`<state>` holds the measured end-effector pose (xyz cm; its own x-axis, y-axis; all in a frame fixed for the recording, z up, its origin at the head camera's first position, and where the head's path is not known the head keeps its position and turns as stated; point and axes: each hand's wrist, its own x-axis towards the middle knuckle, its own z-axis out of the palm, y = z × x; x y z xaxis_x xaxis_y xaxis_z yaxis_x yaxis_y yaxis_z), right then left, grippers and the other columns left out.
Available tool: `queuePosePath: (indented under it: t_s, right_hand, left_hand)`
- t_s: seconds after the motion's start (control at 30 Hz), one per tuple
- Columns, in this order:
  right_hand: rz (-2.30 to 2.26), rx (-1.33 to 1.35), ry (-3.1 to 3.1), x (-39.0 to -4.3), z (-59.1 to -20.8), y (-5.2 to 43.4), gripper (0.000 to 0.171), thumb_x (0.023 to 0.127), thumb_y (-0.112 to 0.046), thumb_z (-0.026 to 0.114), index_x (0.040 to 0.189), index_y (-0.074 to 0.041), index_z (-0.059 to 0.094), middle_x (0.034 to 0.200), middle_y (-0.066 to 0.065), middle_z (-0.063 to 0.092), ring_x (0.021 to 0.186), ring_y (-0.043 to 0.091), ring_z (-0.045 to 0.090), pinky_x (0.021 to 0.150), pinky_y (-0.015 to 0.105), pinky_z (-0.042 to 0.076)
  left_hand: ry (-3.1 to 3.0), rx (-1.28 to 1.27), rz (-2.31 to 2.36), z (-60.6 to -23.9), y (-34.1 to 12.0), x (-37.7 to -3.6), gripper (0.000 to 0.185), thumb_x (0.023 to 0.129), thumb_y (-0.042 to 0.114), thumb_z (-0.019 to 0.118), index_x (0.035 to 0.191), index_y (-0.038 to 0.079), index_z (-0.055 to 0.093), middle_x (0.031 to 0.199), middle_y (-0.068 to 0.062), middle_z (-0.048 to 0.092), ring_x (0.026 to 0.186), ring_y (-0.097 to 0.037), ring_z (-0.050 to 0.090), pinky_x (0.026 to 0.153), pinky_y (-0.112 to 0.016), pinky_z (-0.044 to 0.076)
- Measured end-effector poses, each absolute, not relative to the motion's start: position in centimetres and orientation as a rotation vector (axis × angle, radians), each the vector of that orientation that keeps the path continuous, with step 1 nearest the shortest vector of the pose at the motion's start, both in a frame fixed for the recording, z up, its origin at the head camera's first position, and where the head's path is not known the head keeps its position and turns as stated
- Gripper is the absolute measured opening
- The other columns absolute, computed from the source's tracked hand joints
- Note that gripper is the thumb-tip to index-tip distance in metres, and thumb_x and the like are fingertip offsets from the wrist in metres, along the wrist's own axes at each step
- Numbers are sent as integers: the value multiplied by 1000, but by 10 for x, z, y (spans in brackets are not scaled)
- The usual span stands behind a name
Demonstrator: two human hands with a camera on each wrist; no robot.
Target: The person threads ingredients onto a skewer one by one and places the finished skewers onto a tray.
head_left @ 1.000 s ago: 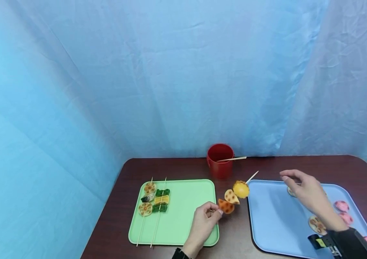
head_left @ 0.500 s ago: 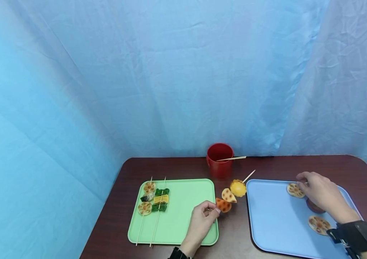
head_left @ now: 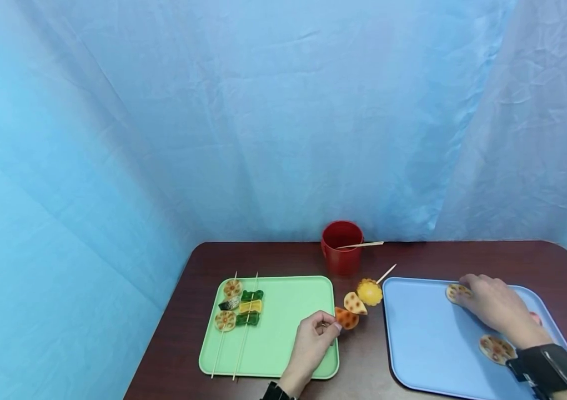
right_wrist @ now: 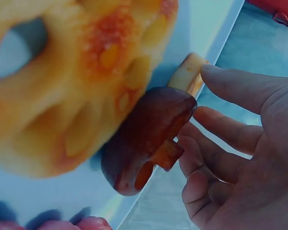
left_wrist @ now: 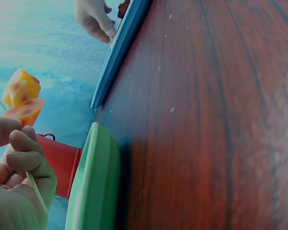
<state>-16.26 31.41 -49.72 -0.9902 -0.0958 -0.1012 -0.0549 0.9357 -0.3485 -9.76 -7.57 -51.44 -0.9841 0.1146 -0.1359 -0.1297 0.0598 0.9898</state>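
Observation:
My left hand [head_left: 312, 341] pinches the lower end of a food skewer beside the green tray's right edge. Threaded on it are an orange half-round slice [head_left: 347, 318], a pale spotted half slice [head_left: 355, 303] and a yellow scalloped piece [head_left: 370, 292]; its bare tip points up right. The stick's tail [left_wrist: 37, 191] runs across my left palm. Over the blue tray [head_left: 423, 339], my right hand [head_left: 498, 305] has thumb and fingers at the edge of a lotus root slice [head_left: 455, 293], gripping it. In the right wrist view, a brown mushroom slice [right_wrist: 149, 134] lies close to those fingers.
The green tray [head_left: 288, 294] bears two finished-looking skewers [head_left: 225, 321] at its left side. A red cup [head_left: 341, 255] with a stick [head_left: 363, 244] stands behind. Another lotus root slice [head_left: 497, 349] and pink pieces [right_wrist: 57, 225] lie on the blue tray.
My right hand has gone right across the blue tray, then down onto the far lotus root slice. The left hand keeps holding the skewer, shifted barely to the left.

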Motion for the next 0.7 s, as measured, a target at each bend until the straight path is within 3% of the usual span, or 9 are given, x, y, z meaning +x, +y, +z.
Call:
queuePosePath:
  t_s: [0.43,0.7]
  right_hand:
    - [-530,-163,3065,-159,-500,308,45,88,-17,80,117,13,64,107,34,59,96,49,55,78,63,45]
    - [-646,-174,3057,-152,-497,302,28,90,-6,75,113,7,64,106,27,56,84,34,55,69,53,49]
  left_hand:
    - [2116,-47,2047,-515,-76,-98,11,92,9,72,95,-1,71,74,0,63,59,-6,51,53,-18,37]
    - [2105,-48,2044,-515,-75,-98,11,92,9,71,96,-1,71,75,2,63,59,-7,51,53,-18,37]
